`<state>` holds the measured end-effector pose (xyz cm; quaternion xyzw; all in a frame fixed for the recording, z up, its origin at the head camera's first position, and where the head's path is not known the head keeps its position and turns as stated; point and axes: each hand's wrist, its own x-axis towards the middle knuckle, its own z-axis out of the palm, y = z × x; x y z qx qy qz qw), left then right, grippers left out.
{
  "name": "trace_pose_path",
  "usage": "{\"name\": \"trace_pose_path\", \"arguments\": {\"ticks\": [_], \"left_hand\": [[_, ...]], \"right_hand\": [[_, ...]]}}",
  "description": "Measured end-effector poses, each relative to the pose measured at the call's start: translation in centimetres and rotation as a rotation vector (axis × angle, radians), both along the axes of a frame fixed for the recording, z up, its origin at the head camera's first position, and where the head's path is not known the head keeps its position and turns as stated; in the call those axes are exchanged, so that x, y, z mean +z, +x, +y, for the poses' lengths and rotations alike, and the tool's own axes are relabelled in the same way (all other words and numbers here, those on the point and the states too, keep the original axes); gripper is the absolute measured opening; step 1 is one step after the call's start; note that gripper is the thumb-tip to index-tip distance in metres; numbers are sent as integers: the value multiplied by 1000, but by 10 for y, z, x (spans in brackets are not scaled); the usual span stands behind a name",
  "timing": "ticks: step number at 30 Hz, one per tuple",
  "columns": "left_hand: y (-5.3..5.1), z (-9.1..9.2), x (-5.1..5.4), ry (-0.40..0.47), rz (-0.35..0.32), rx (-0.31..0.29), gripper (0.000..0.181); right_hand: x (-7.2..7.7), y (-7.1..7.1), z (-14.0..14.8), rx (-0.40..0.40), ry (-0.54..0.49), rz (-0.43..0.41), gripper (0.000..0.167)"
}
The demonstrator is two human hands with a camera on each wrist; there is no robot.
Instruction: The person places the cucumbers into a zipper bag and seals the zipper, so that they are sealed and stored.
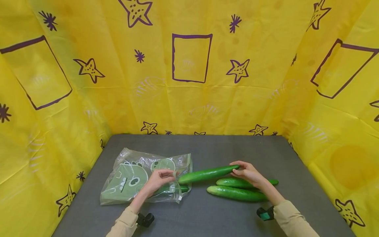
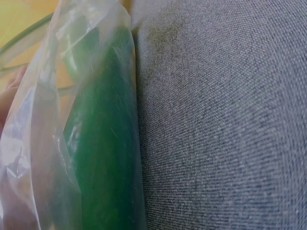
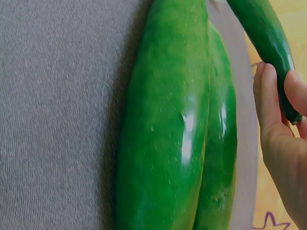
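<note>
A clear zip bag (image 1: 122, 194) with a green cartoon dinosaur print lies on the left of the table, its mouth facing right. My left hand (image 1: 158, 181) pinches the upper layer of the bag near that mouth. Inside the bag is one cucumber (image 2: 108, 143), seen through the plastic in the left wrist view. My right hand (image 1: 248, 172) grips another cucumber (image 1: 207, 174) by its dark stem end. This one slants down leftward, its pale tip at the bag's mouth. Beneath the right hand, two more cucumbers lie side by side, a front cucumber (image 1: 234, 193) and a rear cucumber (image 3: 220, 143).
The grey cloth-covered table (image 1: 201, 217) carries everything. A yellow patterned curtain (image 1: 189, 108) encloses it at the back and both sides. Black wrist straps with devices are on both forearms, including a left device (image 1: 145, 220) and a right device (image 1: 265, 214).
</note>
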<state>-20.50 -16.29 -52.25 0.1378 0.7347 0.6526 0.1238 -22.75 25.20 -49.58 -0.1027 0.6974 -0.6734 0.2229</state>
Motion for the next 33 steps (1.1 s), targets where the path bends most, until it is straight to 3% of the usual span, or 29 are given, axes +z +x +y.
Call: {"name": "trace_pose_path", "arguments": {"ticks": [17, 27, 33], "left_hand": [[1, -1, -1, 32, 11, -17, 37], [1, -1, -1, -22, -7, 37, 36], [1, 0, 1, -24, -22, 34, 37]], "right_hand": [[-1, 5, -23, -4, 36, 2, 41], [-3, 8, -41, 15, 72, 48, 44], [-6, 10, -55, 36, 89, 70, 43]]}}
